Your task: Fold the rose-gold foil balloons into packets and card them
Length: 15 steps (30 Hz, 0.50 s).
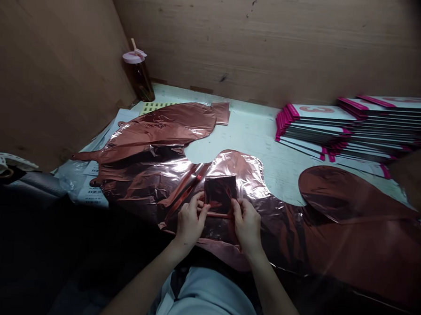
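Left hand and right hand pinch a foil square between them; uneven pulling might crease it or drag the sheet beneath.

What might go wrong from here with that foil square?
The foil square looks folded, so it could spring open if the left hand or right hand lets go. The large foil sheets seem to hang past the table's near edge, so they might slide down.

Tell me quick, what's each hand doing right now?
Left hand: closed, holding the left edge of the folded foil square between thumb and fingers.
Right hand: closed, holding the same square's right edge.
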Available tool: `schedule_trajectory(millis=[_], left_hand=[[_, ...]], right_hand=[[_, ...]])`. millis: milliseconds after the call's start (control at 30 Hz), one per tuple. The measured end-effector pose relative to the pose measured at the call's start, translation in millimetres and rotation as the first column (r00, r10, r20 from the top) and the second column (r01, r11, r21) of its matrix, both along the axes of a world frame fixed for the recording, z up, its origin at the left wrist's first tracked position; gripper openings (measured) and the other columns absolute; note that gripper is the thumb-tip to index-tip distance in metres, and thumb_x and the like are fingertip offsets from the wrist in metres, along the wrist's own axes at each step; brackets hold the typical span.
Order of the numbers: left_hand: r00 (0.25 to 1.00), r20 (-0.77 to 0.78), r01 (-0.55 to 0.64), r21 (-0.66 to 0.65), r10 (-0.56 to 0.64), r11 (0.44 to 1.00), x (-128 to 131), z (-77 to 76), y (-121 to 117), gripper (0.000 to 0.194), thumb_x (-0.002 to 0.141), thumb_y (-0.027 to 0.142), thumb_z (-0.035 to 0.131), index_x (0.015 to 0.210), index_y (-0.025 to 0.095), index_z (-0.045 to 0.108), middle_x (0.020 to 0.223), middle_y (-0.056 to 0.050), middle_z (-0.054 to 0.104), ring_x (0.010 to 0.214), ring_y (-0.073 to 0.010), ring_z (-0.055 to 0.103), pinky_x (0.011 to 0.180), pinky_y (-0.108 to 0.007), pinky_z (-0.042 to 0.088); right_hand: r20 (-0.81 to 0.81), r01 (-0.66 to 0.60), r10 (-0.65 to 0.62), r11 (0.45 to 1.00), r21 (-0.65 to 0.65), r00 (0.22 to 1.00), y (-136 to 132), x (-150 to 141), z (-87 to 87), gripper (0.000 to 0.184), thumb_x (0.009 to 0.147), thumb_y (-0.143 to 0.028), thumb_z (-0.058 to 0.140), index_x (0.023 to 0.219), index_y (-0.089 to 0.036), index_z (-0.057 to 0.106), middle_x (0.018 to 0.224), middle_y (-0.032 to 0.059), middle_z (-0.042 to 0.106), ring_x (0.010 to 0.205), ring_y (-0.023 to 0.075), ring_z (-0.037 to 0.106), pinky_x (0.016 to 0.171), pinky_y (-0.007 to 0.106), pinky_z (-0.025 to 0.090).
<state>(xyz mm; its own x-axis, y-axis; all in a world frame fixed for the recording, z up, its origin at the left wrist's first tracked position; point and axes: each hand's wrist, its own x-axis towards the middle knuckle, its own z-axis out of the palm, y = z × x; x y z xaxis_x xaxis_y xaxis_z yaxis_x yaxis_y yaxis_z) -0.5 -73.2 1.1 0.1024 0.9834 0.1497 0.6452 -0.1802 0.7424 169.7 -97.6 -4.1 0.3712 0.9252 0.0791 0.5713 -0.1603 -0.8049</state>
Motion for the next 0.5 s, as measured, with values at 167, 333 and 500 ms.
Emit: schedule_trajectory(millis=[167,333,500], left_hand=[[0.999,-0.041,-0.013,-0.121,0.008,0.993,9.4,8.0,13.9,0.031,0.09,0.022,0.06,0.12,0.019,0.052,0.077,0.001,0.069,0.072,-0.0179,0.065,0.07,-0.028,0.045],[0.998,-0.064,0.002,-0.214,-0.016,0.977,10.2,14.4,23.2,0.026,0.088,0.021,0.061,0.111,0.019,0.05,0.076,0.001,0.069,0.068,-0.0179,0.066,0.065,-0.028,0.044],[0.987,-0.148,0.064,-0.029,-0.067,0.998,8.4,5.7,13.8,0.029,0.091,0.021,0.056,0.12,0.018,0.054,0.103,-0.008,0.067,0.084,-0.0201,0.066,0.074,-0.033,0.051]], right_hand=[[0.422,0.094,-0.088,0.996,0.006,0.902,13.6,-16.0,5.3,0.036,0.095,-0.025,0.04,0.125,-0.011,0.056,0.101,0.0181,0.064,0.094,0.0307,0.059,0.079,0.044,0.048],[0.663,-0.349,0.291,0.936,-0.048,0.69,35.7,-19.5,0.1,0.05,0.098,-0.02,0.032,0.147,-0.016,0.042,0.155,0.012,0.036,0.144,0.0309,0.025,0.113,0.051,0.029],[0.696,-0.408,0.379,0.903,-0.134,0.61,47.1,-14.7,-5.8,0.057,0.098,-0.028,0.036,0.155,-0.022,0.028,0.161,0.0071,0.024,0.149,0.0315,0.014,0.117,0.052,0.022]])
